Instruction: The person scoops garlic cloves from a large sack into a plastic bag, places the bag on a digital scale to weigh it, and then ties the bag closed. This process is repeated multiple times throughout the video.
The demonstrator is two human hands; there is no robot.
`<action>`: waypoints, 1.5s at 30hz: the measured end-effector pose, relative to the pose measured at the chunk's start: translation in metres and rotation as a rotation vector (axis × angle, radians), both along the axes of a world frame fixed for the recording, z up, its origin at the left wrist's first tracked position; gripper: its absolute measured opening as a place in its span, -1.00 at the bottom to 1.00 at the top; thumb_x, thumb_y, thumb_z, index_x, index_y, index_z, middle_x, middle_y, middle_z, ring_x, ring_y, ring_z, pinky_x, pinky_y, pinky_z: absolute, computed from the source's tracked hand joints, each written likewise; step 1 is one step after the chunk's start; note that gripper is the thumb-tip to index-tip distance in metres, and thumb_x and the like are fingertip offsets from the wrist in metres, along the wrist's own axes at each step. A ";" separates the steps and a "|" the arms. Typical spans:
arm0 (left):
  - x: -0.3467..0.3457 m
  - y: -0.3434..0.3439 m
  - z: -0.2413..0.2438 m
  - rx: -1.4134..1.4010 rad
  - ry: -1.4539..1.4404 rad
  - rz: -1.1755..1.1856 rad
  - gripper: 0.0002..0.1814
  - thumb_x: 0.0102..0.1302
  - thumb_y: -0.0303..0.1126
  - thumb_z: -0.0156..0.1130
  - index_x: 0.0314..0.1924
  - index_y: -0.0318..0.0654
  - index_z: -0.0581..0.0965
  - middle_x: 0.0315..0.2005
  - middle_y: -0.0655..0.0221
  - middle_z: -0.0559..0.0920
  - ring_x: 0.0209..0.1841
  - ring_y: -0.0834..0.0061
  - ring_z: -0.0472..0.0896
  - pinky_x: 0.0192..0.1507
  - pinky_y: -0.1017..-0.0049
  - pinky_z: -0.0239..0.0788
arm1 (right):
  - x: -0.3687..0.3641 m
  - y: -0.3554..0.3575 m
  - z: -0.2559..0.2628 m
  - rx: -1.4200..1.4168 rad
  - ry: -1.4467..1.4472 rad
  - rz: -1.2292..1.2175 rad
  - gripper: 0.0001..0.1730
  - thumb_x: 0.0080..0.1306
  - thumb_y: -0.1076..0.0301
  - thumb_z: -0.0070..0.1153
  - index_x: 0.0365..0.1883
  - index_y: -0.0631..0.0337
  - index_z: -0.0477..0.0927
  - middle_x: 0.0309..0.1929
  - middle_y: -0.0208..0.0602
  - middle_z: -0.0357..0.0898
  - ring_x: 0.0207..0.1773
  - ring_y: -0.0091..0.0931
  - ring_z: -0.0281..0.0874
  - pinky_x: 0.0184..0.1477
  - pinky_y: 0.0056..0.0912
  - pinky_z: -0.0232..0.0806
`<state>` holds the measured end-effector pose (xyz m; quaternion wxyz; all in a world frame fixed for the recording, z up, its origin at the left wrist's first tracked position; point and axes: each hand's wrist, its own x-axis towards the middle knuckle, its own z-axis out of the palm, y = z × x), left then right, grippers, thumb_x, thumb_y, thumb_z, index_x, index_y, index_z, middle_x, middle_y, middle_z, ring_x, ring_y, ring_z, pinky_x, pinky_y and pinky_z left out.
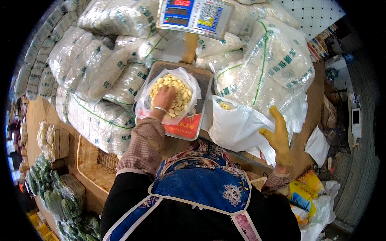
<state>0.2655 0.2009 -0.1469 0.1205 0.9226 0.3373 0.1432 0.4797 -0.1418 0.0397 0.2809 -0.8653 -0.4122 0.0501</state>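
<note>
Peeled garlic cloves (181,94) fill a clear plastic bag (193,81), its mouth spread wide on the platform of an electronic scale (206,87). My left hand (164,98), bare with a bangle at the wrist, reaches into the bag, its fingertips among the cloves. Whether those fingers grip any cloves is hidden. My right hand (278,138), in a yellow glove, is raised beside a white woven sack (238,126), thumb and fingers apart and holding nothing. More pale cloves (225,105) show in the sack's mouth.
The scale's lit display panel (194,16) stands on a post behind the platform. Stacked clear bags of white goods (90,63) border it on the left. A large clear bag (277,66) leans behind the sack. A plastic tub (90,168) lies lower left, near bagged green vegetables (57,192).
</note>
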 end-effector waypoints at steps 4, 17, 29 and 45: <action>-0.004 0.024 0.014 -0.078 -0.230 0.108 -0.80 0.09 -0.31 0.11 -0.25 -0.13 0.44 -0.36 0.15 0.48 -0.30 0.10 0.47 -0.30 0.27 0.34 | -0.004 0.024 0.010 0.048 -0.062 0.078 -0.40 -0.07 0.42 0.19 0.02 0.23 0.37 0.06 -0.09 0.34 0.15 -0.23 0.20 0.16 -0.26 0.06; 0.125 -0.117 0.122 -0.357 0.234 -0.680 -0.68 0.01 -0.18 0.18 -0.30 -0.24 0.56 -0.38 0.13 0.59 -0.26 0.12 0.53 -0.19 0.32 0.37 | 0.003 0.045 -0.004 -0.171 -0.192 0.329 -0.49 -0.02 0.21 0.18 -0.10 0.24 0.38 -0.30 -0.11 0.48 -0.21 -0.16 0.42 -0.20 -0.16 0.25; 0.148 -0.144 0.140 -0.371 0.310 -0.424 -0.80 -0.10 -0.49 0.13 -0.37 -0.33 0.52 -0.37 0.07 0.56 -0.28 0.14 0.56 -0.22 0.32 0.41 | -0.003 0.032 -0.008 -0.127 -0.082 0.250 -0.69 0.03 0.30 0.16 -0.22 0.13 0.50 -0.30 -0.19 0.51 -0.22 -0.25 0.45 -0.19 -0.28 0.29; 0.129 -0.155 0.119 -0.107 -0.195 -0.651 -0.83 0.07 -0.34 0.07 -0.40 -0.25 0.36 -0.48 0.22 0.46 -0.37 0.19 0.47 -0.32 0.26 0.31 | -0.006 0.029 -0.002 -0.071 0.084 0.085 -0.79 0.11 0.31 0.06 -0.29 0.18 0.52 -0.37 -0.16 0.51 -0.25 -0.23 0.44 -0.23 -0.27 0.27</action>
